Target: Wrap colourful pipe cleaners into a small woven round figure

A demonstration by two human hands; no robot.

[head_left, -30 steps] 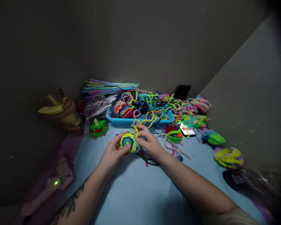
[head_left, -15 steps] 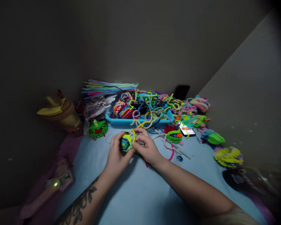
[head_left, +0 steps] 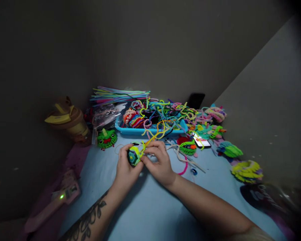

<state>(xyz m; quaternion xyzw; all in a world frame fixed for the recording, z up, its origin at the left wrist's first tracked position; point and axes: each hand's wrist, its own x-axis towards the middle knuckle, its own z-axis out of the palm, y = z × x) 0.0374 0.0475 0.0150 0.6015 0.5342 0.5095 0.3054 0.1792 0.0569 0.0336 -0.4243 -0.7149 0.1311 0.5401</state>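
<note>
One green pipe-cleaner creature (head_left: 107,139) is sitting left, a pink stem (head_left: 186,164) curving right. Left hand (head_left: 124,168) is gripping the teal-and-yellow coil (head_left: 133,157) over blue cloth (head_left: 145,209), right hand (head_left: 161,164) pinching its edge. Blue tray (head_left: 150,132) beyond is holding tangled pipe cleaners (head_left: 163,115).

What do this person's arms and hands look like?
The left hand and right hand are bare, without gloves. The left forearm carries a dark tattoo of leafy sprigs; the right forearm shows no clear marking. What looks like a pale sleeve edges in at lower right.
</note>
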